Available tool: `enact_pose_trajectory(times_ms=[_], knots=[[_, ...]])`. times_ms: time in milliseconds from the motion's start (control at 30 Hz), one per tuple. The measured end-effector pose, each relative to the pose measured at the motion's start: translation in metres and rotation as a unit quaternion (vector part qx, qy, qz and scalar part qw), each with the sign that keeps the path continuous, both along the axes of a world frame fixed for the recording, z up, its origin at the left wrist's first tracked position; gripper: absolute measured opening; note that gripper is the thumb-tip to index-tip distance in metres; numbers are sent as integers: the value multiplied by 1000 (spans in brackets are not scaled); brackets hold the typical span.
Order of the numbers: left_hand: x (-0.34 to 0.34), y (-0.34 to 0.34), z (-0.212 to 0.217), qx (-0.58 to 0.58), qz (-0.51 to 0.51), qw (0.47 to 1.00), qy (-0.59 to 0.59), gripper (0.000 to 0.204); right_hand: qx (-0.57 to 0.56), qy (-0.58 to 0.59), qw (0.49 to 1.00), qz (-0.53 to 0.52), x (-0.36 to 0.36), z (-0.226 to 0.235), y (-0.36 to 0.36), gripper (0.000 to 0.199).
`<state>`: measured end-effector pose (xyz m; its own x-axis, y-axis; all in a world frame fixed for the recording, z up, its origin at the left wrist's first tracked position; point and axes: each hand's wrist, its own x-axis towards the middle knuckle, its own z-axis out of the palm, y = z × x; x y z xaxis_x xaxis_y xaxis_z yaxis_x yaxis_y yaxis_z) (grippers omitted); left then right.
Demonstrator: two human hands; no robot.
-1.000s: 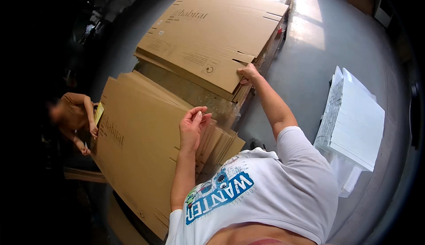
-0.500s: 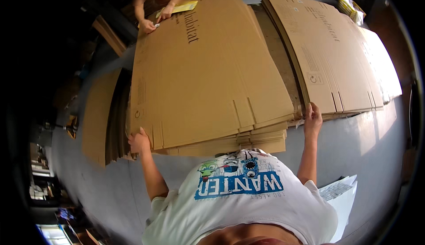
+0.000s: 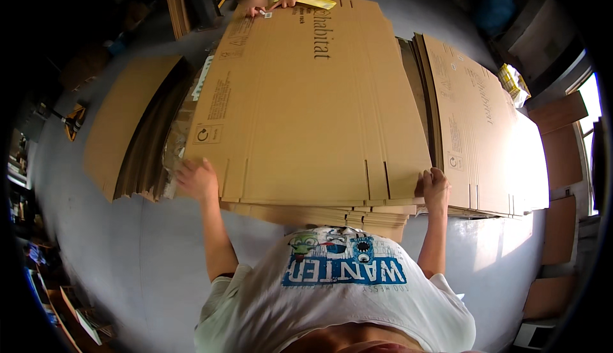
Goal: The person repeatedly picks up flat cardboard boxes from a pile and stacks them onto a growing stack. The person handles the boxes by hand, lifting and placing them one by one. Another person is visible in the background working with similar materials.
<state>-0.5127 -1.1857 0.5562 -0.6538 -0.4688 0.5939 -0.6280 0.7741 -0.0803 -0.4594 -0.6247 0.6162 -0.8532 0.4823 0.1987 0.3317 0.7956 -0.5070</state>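
Observation:
A large flattened cardboard box, brown with dark print, lies on top of a stack in front of me. My left hand is at its near left corner, fingers spread and slightly blurred along the edge. At the near right corner, my right hand has its fingers curled around the cardboard edge. Across the stack, another person's hands rest at the far left end of the box. One of them is beside a small white label, and a yellow strip or sheet lies under the other forearm.
Another stack of flattened boxes stands close on the right, partly in bright light. On the left, more cardboard sheets form a stack. Edges of lower sheets stick out toward me. A yellow-and-white package sits beyond the right stack.
The top box now lies straighter in view. My right hand has moved from beside the right stack onto the box's near right corner. My left hand's fingers have spread at the left corner.

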Motion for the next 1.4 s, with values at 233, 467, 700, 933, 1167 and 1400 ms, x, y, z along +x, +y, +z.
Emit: enact_pose_trajectory(times_ms=[233, 467, 700, 933, 1167, 1400], knots=[[-3, -19, 12, 91, -70, 993, -19, 51, -238, -8, 971, -3, -27, -20, 35, 28], [4, -18, 20, 126, -104, 986, -32, 45, -197, -24, 979, -35, -31, -48, 34, 34], [4, -11, 15, 80, -129, 988, 18, 43, -56, -23, 995, -84, -33, -53, 28, 45], [8, 4, 29, 90, -89, 991, -39, 41, -153, -23, 986, -58, -29, -52, 35, 40], [1, -1, 13, 98, -57, 992, -51, 47, -521, 4, 850, 75, -17, -6, 51, 24], [-13, -8, 60, 237, -13, 943, -232, 52, -569, 42, 815, 104, -41, 42, 80, 36]])
